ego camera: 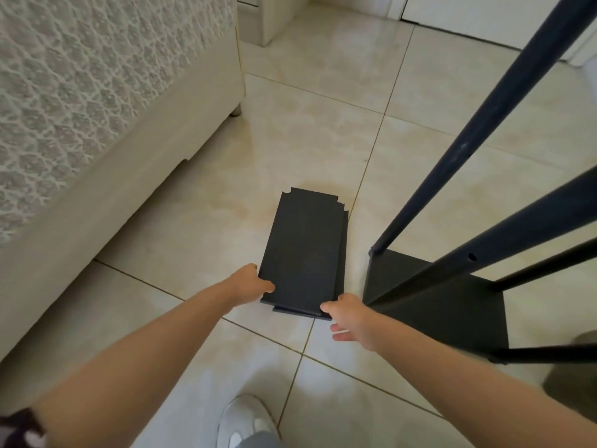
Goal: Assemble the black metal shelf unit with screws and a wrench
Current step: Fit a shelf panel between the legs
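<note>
A stack of flat black shelf panels (303, 247) lies on the tiled floor in the middle of the view. My left hand (250, 281) grips the near left corner of the top panel, thumb on its upper face. My right hand (350, 320) holds the near right corner, thumb on top and fingers spread below the edge. To the right stands the partly built black shelf frame (452, 299), with a bottom shelf and several long black posts (494, 124) rising toward me. No screws or wrench are visible.
A cream bed base with a patterned cover (97, 130) fills the left side. My shoe (247, 421) is on the floor near the bottom edge. A white door and skirting (468, 17) run along the far wall.
</note>
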`<act>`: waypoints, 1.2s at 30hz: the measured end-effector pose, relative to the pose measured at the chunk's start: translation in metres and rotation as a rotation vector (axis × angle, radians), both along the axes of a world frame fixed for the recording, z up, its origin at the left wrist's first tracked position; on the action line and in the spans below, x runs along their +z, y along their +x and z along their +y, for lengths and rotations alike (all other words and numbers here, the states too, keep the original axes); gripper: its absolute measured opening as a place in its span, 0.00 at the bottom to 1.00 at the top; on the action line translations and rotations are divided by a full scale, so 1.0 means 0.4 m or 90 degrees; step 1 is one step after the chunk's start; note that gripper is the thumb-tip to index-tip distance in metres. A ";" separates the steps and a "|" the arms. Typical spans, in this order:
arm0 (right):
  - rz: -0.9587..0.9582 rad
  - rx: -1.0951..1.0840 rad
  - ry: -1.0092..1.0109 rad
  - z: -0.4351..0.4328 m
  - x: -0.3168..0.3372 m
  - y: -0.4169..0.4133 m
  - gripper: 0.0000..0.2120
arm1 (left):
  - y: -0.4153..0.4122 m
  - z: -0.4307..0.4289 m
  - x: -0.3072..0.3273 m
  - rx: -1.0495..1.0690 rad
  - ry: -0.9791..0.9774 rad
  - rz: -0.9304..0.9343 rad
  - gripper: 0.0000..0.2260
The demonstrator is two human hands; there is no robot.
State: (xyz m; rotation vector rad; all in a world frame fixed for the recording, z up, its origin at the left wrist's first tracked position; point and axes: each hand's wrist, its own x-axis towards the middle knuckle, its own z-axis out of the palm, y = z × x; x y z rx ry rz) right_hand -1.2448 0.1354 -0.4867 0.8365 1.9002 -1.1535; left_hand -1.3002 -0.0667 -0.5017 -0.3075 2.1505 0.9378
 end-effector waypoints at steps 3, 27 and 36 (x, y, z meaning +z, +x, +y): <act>-0.030 -0.060 -0.006 -0.017 -0.006 -0.007 0.19 | 0.007 0.009 -0.006 0.042 0.071 -0.034 0.21; 0.004 -0.416 -0.309 0.003 0.136 -0.085 0.09 | -0.015 -0.033 0.105 0.416 0.277 0.025 0.10; 0.079 -0.321 -0.399 0.006 0.302 -0.081 0.12 | 0.036 -0.074 0.275 0.442 0.321 0.078 0.13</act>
